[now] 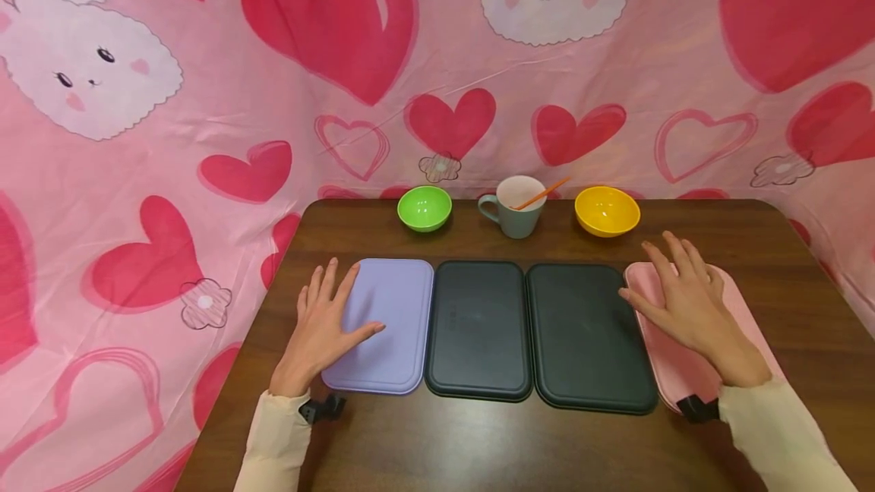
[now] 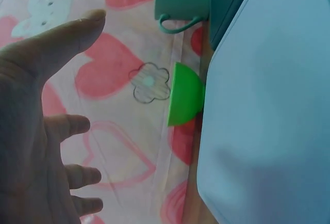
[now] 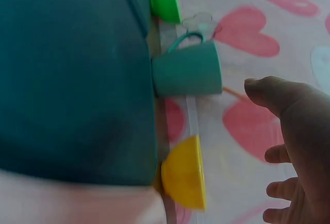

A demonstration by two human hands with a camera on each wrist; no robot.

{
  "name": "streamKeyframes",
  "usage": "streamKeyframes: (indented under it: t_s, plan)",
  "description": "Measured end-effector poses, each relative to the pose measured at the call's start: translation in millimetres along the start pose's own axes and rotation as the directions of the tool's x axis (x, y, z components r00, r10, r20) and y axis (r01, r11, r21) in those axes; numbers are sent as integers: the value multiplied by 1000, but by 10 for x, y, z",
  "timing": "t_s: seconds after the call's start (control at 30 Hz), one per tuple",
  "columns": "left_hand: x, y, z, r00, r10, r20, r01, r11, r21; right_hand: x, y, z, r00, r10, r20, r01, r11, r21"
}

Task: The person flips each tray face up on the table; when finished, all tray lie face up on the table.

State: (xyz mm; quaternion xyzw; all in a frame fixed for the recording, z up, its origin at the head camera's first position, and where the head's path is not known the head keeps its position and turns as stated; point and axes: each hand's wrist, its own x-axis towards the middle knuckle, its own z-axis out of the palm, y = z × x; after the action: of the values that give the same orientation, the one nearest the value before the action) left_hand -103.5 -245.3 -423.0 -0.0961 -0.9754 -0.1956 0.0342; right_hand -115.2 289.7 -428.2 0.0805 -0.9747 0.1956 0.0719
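My left hand (image 1: pixel 324 332) hovers over the left side of a lavender rectangular lid or tray (image 1: pixel 393 317), fingers spread and holding nothing. On the other side, my right hand (image 1: pixel 693 306) is spread above a pink panel (image 1: pixel 673 359) of the same shape, also holding nothing. Two black panels (image 1: pixel 481 329) (image 1: pixel 589 332) lie between them, side by side. Both wrist views show the thumbs and fingertips extended in the air, apart from any object. Whether the panels are lids, trays or closed boxes cannot be told.
Behind the panels stand a green bowl (image 1: pixel 424 211), a grey-blue mug (image 1: pixel 517 219) with an orange stick (image 1: pixel 543 193) leaning in it, and a yellow bowl (image 1: pixel 607 212). A pink heart-patterned cloth (image 1: pixel 307 150) hangs behind the brown wooden table (image 1: pixel 437 446).
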Motion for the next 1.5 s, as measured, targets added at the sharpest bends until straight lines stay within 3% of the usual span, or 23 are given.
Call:
streamKeyframes:
  t_s: [0.27,0.6,0.77,1.0,1.23,1.5]
  plan:
    - [-225,-158,31,1000,-3,-1,3,990,-141,166,-305,87,997,-79,16,78,996,42]
    - [-426,-368,140,1000,-19,-9,17,981,-194,373,-615,304,988,-153,31,150,986,67]
    - [-476,-415,188,999,-46,17,48,975,-217,453,-749,402,985,-166,53,160,982,100]
    - [-547,-457,269,1000,-22,8,23,969,-245,564,-933,534,978,-191,80,180,975,131]
    - [-627,-486,314,999,-44,23,48,960,-277,678,-1159,662,970,-203,131,180,969,169]
    - [-703,-513,371,999,-28,-18,22,961,-276,748,-1362,780,960,-207,186,167,963,214]
